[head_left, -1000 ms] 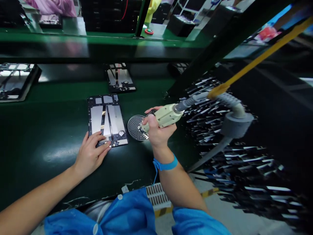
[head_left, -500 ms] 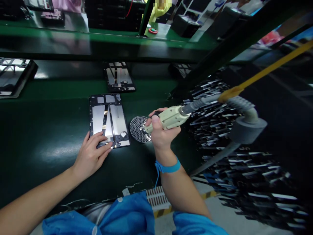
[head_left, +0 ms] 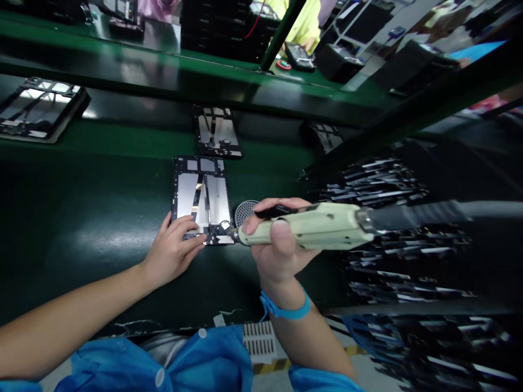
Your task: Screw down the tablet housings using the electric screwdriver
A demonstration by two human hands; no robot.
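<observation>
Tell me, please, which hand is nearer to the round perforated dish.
Right. The right hand, holding the pale green tool, is just right of the round perforated dish. The left hand is farther left, on the lower left corner of the open tablet.

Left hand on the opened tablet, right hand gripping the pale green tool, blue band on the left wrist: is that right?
Not quite: the head view shows the blue band on the right wrist. The rest stands.
</observation>
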